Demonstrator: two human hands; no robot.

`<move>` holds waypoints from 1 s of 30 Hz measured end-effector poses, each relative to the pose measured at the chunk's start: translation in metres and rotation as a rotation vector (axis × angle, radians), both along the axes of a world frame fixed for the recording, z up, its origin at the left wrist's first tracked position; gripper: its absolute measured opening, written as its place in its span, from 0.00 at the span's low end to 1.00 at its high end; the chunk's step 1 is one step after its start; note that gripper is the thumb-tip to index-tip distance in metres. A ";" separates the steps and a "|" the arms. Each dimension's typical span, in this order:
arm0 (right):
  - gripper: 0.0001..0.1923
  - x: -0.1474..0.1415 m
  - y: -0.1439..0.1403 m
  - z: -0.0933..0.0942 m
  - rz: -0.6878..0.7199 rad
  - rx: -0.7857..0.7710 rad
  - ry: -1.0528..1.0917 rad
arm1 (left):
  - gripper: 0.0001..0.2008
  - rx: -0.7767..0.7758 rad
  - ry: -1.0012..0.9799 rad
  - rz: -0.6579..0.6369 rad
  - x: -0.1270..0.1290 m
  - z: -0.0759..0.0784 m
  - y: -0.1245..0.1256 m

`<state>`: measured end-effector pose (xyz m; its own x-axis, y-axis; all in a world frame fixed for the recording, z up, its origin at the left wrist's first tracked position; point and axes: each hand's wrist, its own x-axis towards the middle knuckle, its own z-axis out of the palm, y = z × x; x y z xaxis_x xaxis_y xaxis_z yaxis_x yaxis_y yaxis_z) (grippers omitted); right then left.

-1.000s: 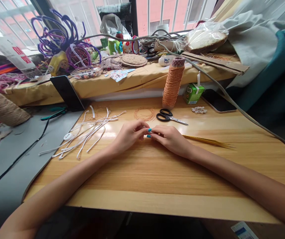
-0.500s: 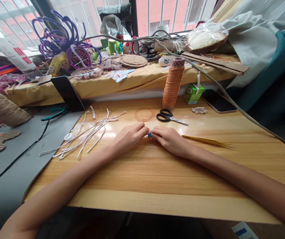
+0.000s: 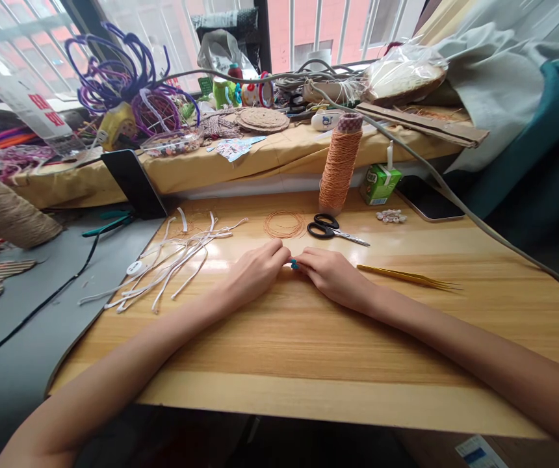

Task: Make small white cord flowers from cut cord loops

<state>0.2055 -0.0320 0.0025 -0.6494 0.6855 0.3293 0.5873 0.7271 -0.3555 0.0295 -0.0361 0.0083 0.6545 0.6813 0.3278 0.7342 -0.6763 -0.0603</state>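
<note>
My left hand [image 3: 255, 273] and my right hand [image 3: 333, 276] rest knuckles-up on the wooden table [image 3: 309, 351], fingertips meeting at the middle. Both are curled closed, and blue-painted nails show where they touch. Anything pinched between them is hidden. Just beyond the hands lie a small coil of orange cord [image 3: 284, 224] and black-handled scissors [image 3: 331, 229]. Gold tweezers [image 3: 406, 276] lie right of my right hand. A bunch of white strips [image 3: 177, 257] spreads left of my left hand.
A tall orange cord spool [image 3: 339, 166], a green juice box [image 3: 379, 182], small shells [image 3: 390, 216] and a dark phone [image 3: 428, 198] stand at the table's back. A grey cable [image 3: 455, 195] crosses the right side. A cluttered sill runs behind; a jute roll [image 3: 6, 211] lies far left.
Both hands have lowered and curled tighter together on the table, so fewer blue nails show. Nothing else on the table has moved.
</note>
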 end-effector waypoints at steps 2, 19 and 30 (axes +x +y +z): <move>0.12 0.000 0.000 0.000 -0.006 -0.004 0.006 | 0.11 -0.046 -0.067 -0.007 0.000 -0.002 0.003; 0.12 0.003 0.001 -0.001 0.013 -0.080 0.052 | 0.09 0.127 0.370 -0.139 0.002 0.023 0.084; 0.11 0.004 0.001 -0.001 0.018 -0.088 0.067 | 0.12 0.163 0.578 -0.301 0.020 0.032 0.082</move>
